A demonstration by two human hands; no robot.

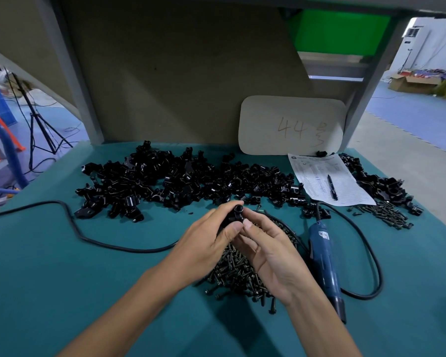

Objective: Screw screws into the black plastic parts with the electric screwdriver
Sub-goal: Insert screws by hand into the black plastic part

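1 black plastic part [233, 215] is held above the screw pile [238, 269], gripped by the left hand [204, 243] and pinched by the right hand [271, 251]; the electric screwdriver [325, 266] lies just right of them, untouched, on the teal table [62, 279]

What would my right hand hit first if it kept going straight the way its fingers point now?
The small black part that your left hand holds. Your right hand points up-left, and its thumb seems to touch it. Beyond lies the pile of black parts, though depth is unclear.
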